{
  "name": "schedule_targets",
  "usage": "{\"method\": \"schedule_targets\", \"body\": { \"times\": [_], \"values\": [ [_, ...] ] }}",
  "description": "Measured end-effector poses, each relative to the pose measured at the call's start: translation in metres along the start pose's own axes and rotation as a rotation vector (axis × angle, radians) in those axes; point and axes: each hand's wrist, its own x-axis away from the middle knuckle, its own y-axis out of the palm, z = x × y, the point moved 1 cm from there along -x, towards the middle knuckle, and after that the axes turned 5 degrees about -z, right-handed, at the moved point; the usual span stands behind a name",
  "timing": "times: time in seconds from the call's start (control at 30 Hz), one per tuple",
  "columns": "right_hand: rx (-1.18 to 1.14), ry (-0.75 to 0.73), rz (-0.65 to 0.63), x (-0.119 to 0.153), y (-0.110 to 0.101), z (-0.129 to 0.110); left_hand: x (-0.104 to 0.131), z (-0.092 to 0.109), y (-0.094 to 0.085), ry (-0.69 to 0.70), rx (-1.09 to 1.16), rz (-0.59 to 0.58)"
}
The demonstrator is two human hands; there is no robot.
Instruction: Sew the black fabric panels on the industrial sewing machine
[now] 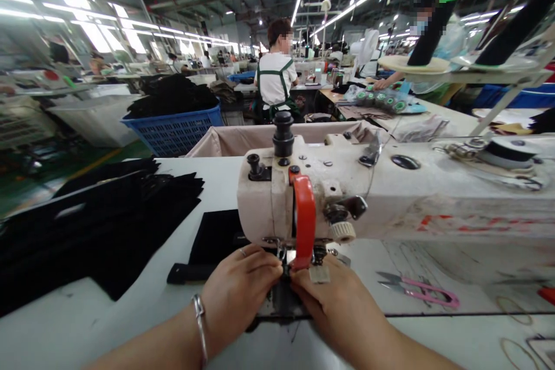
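My left hand is closed beside the needle area of a white sewing machine, its fingertips pinching the edge of a black fabric piece. The fabric lies flat to the left of the machine head and runs under my fingers. My right hand is on the other side of the presser foot, its fingers bent and pressed together on the dark cloth, close to the left fingertips. A red lever-shaped guard hangs in front of the needle and hides part of the stitching point.
Pink-handled thread snips lie right of my right hand. A stack of black fabric pieces covers the table's left side. Behind are a blue basket, a cloth-lined bin and a seated person. Thread cones stand at upper right.
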Motion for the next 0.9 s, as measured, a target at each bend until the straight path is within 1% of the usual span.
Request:
{"method": "schedule_targets", "body": {
  "times": [0.13,0.3,0.53,0.77,0.9],
  "values": [
    [0.051,-0.005,-0.001,-0.005,-0.001,0.004,-0.001,-0.008,0.006,-0.054,0.0,0.01],
    [0.017,0.008,0.022,-0.008,-0.001,0.005,-0.001,-0.016,0.01,-0.083,-0.01,0.013],
    [0.022,0.043,-0.001,-0.006,0.001,0.006,0.002,-0.018,0.013,-0.105,-0.003,0.015],
    [0.004,0.027,0.02,-0.007,0.001,0.007,0.003,-0.02,0.014,-0.128,0.009,0.005],
    [-0.029,0.078,-0.026,-0.008,0.002,0.008,0.003,-0.021,0.015,-0.162,-0.008,-0.025]
  ]
}}
